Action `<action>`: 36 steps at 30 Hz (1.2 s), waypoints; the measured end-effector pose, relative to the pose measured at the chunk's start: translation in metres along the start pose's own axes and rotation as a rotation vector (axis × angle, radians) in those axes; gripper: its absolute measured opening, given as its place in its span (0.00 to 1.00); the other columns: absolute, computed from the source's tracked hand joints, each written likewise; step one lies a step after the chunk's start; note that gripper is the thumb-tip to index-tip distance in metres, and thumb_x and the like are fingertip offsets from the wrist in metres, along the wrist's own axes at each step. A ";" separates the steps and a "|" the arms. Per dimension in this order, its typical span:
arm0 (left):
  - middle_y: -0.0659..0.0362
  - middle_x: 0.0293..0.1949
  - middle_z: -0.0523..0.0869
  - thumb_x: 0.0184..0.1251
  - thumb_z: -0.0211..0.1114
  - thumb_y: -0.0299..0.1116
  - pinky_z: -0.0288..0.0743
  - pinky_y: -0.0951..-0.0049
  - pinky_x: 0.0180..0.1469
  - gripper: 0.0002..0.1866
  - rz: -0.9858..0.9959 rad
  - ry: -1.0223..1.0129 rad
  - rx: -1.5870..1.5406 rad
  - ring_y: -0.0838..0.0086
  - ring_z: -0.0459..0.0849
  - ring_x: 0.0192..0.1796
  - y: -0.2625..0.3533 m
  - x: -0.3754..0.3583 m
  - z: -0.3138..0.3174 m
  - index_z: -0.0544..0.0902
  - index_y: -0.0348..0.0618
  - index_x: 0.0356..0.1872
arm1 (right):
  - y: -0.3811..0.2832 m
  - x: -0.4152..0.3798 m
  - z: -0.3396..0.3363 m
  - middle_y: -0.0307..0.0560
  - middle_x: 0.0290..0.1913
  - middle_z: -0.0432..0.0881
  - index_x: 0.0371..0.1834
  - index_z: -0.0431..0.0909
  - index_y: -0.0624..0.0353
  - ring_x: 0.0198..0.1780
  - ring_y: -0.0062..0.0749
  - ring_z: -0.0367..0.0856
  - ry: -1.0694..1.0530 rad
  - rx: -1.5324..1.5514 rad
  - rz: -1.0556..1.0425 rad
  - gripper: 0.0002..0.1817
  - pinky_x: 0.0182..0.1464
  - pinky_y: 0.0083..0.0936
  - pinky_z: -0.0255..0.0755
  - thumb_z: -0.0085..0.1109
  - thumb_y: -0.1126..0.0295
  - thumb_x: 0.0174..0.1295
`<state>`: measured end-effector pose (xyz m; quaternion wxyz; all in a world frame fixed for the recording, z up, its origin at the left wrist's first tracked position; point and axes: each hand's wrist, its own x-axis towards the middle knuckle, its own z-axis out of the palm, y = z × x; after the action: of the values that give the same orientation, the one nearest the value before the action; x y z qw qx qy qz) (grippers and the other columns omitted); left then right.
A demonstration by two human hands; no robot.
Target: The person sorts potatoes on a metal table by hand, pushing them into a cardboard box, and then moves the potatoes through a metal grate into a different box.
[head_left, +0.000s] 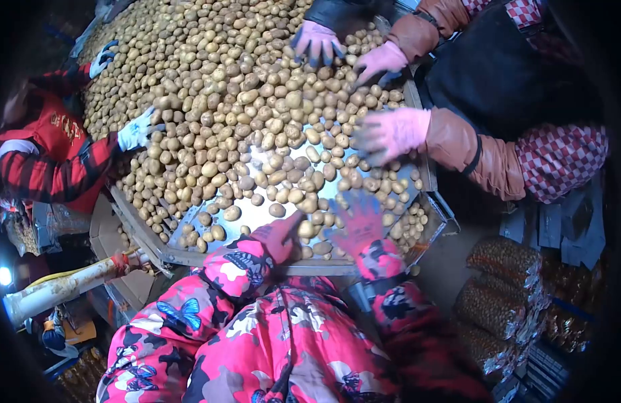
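Loose potatoes (233,107) cover a metal sorting table, with patches of its shiny surface (253,216) showing near me. My left hand (280,240), in a pink glove, is at the near edge, turned sideways beside a few potatoes; one finger is stretched out and the others are partly hidden. My right hand (357,225), in a pink glove with a dark coated front, lies over potatoes at the near right, its fingers spread and slightly blurred. I see no potato gripped in either hand.
Across the right corner, co-workers' pink-gloved hands (394,134) reach over the potatoes. At the left, a person in white gloves (137,129) touches the pile. Filled mesh sacks (495,295) are stacked at the lower right. A white pipe (68,289) stands out at the lower left.
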<state>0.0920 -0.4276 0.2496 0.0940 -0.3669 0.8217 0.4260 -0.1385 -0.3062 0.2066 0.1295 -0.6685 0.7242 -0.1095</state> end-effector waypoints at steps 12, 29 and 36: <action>0.35 0.69 0.71 0.53 0.73 0.34 0.80 0.47 0.61 0.52 -0.147 -0.014 0.272 0.37 0.82 0.60 -0.009 0.026 -0.015 0.58 0.60 0.82 | -0.057 0.007 0.006 0.56 0.74 0.69 0.70 0.78 0.44 0.76 0.61 0.62 0.090 -0.043 -0.120 0.38 0.74 0.63 0.55 0.68 0.42 0.56; 0.35 0.80 0.56 0.56 0.67 0.24 0.78 0.54 0.67 0.48 -0.458 0.460 0.281 0.39 0.77 0.69 -0.096 -0.005 -0.075 0.64 0.68 0.80 | -0.052 0.018 -0.008 0.56 0.75 0.68 0.71 0.78 0.40 0.76 0.63 0.61 0.133 0.070 -0.086 0.40 0.73 0.64 0.56 0.70 0.41 0.54; 0.33 0.75 0.65 0.57 0.63 0.28 0.79 0.50 0.65 0.41 -0.223 0.000 0.121 0.39 0.80 0.65 -0.040 -0.012 -0.011 0.70 0.64 0.77 | -0.039 0.078 0.015 0.54 0.78 0.64 0.68 0.79 0.33 0.80 0.55 0.56 0.070 -0.033 -0.001 0.28 0.78 0.65 0.46 0.62 0.45 0.63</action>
<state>0.1290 -0.4441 0.2367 0.1629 -0.4497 0.7999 0.3626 -0.1022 -0.3870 0.2022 0.0929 -0.6666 0.7297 -0.1207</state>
